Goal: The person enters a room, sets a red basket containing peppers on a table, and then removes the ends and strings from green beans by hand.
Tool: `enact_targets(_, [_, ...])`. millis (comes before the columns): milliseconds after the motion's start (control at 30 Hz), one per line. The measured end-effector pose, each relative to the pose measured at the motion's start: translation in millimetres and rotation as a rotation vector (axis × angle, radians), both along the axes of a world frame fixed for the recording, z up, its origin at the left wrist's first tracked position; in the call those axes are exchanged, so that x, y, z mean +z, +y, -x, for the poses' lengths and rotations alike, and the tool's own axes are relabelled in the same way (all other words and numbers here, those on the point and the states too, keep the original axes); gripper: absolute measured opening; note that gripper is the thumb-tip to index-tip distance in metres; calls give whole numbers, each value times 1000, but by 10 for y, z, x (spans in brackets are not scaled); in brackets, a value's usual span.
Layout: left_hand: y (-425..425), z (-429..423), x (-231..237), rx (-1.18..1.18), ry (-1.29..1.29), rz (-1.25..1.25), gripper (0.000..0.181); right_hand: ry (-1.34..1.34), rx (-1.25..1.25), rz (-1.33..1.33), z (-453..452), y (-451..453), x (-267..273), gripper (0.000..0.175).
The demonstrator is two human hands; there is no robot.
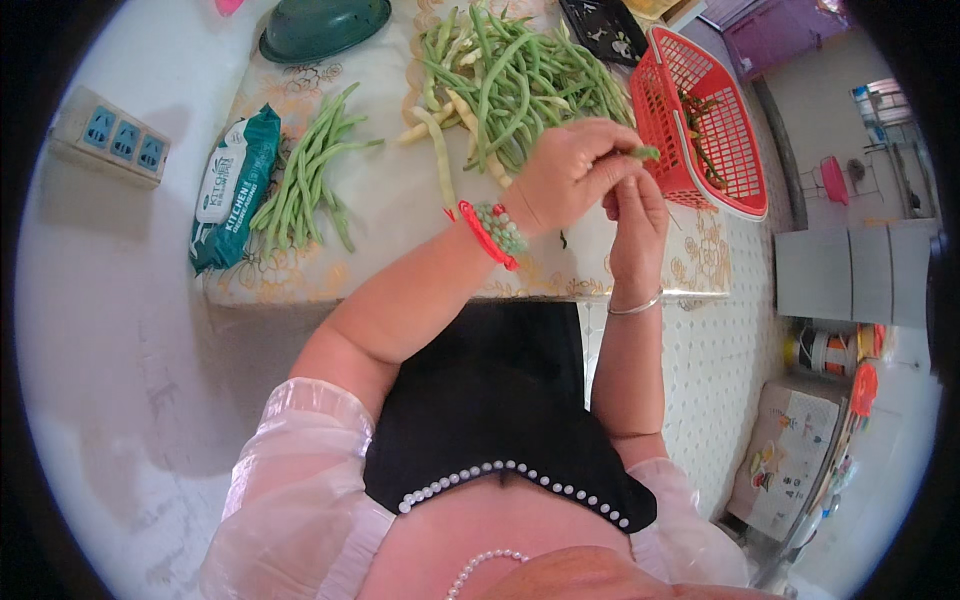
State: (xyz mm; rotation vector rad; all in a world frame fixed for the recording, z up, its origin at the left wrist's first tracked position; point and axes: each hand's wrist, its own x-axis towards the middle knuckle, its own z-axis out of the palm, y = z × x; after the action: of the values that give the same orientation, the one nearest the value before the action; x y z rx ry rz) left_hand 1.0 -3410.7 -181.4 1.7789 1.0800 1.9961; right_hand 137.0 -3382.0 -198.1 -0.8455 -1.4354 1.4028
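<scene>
My left hand (581, 172) is closed around a green bean (646, 153), whose tip shows past the fingers. My right hand (637, 217) meets it from below, its fingertips pinched together at the bean; a thin strand hangs beside them. Behind my hands lies a large heap of green beans (517, 82) with some pale yellowish pods (439, 150). A smaller bunch of green beans (307, 172) rests on the left of the table. Right of my hands stands a red plastic basket (660, 127) with a white rim and some stems and scraps inside.
A pack of kitchen wipes (234, 187) lies at the table's left edge. An upturned dark green bowl (322, 26) sits at the far left, and a black tray (607, 30) with scraps is at the back right. A socket block (112, 135) is on the wall to the left.
</scene>
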Motion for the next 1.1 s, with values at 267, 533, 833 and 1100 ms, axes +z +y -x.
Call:
enact_targets(267, [96, 197, -26, -395, -676, 228, 19, -750, -309, -673, -127, 149, -198, 49])
enact_targets(533, [108, 196, -78, -461, -816, 330, 18, -406, -165, -258, -182, 29, -185, 32])
enact_targets(833, [130, 184, -93, -526, -863, 365, 18, -495, -55, -225, -208, -119, -125, 18])
enact_targets(1100, [28, -76, -119, -279, 48, 92, 17, 570, 99, 520, -398, 125, -170, 27])
